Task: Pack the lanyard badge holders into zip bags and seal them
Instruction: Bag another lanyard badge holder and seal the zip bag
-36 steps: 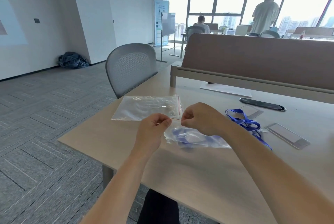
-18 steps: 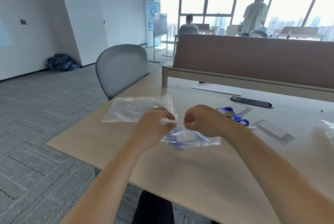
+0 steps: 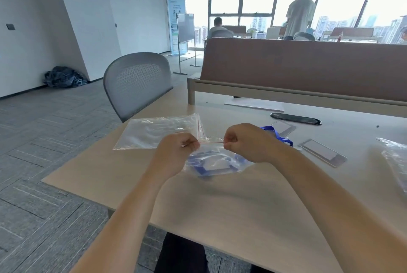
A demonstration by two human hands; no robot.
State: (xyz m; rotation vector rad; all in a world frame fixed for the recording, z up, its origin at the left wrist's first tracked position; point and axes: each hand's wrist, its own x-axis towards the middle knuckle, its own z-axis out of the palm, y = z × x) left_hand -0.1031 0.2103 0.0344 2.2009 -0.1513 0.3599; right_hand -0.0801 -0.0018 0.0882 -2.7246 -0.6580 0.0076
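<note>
A clear zip bag (image 3: 217, 163) holding a badge holder with a blue lanyard hangs just above the table. My left hand (image 3: 176, 149) pinches the left end of its red zip strip and my right hand (image 3: 244, 140) pinches the right end, the strip stretched taut between them. An empty zip bag (image 3: 158, 131) lies flat behind my left hand. A loose blue lanyard (image 3: 277, 136) shows behind my right wrist. Two clear badge holders (image 3: 322, 152) (image 3: 283, 127) lie to the right.
A grey mesh chair (image 3: 137, 83) stands at the table's left edge. A brown divider panel (image 3: 308, 68) runs along the back, with a black cable grommet (image 3: 295, 118) before it. More clear plastic (image 3: 396, 160) lies at the far right. Two people are by the windows.
My hands have drawn apart along the red zip strip, and the bag hangs lower between them. The camera has shifted, bringing the plastic at the far right into view.
</note>
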